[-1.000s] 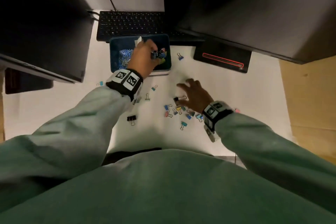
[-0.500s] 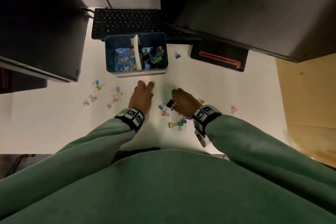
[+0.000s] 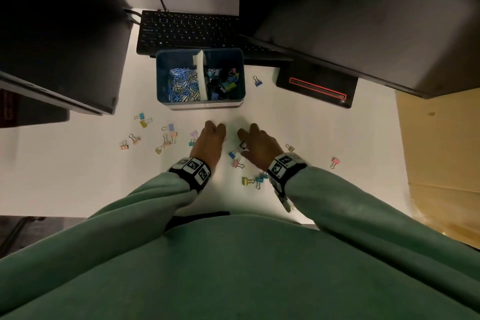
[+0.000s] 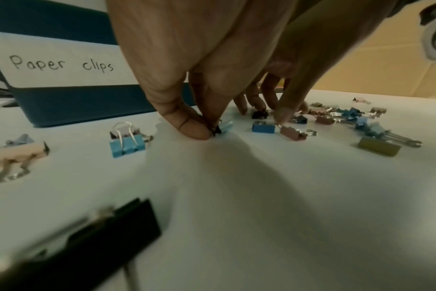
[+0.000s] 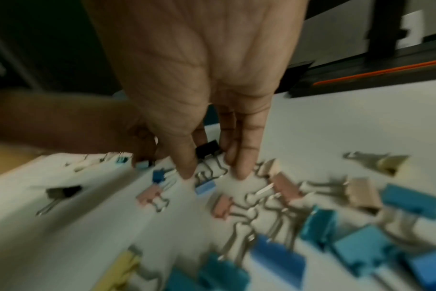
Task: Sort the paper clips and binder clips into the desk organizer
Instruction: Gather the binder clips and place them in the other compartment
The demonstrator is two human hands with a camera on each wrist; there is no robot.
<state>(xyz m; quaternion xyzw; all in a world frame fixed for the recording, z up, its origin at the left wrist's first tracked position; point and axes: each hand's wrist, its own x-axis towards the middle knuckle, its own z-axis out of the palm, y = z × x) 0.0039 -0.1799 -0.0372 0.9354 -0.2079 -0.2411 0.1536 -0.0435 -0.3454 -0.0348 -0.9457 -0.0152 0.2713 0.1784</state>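
Two hands work on the white bench (image 3: 298,138) just in front of the blue desk organizer (image 3: 240,80). The left hand (image 3: 209,141) is lowered to the surface; its thumb and fingertips are curled together and pinch a small light-blue binder clip (image 4: 224,126) that lies on the bench. The right hand (image 3: 257,144) is just beside it, fingers pointed down, thumb and fingers closing round a black binder clip (image 5: 208,147) — the wrist view is blurred, so whether the clip is fully gripped cannot be told.

The organizer has two compartments split by a white divider (image 3: 202,74). The left compartment holds a heap of paper clips (image 3: 183,86), blue and silver; the right compartment holds binder clips (image 3: 223,83) of mixed colours. A white label reading "Paper clips" (image 4: 62,64) is fixed to the organizer's front wall.

Loose binder clips lie scattered on the bench:
- a pastel group (image 3: 155,135) to the left of the left hand;
- a cluster (image 3: 249,179) under and near the right wrist;
- one blue clip (image 3: 257,82) to the right of the organizer;
- one pink clip (image 3: 335,163) well apart on the right.

A black keyboard (image 3: 187,31) lies behind the organizer.
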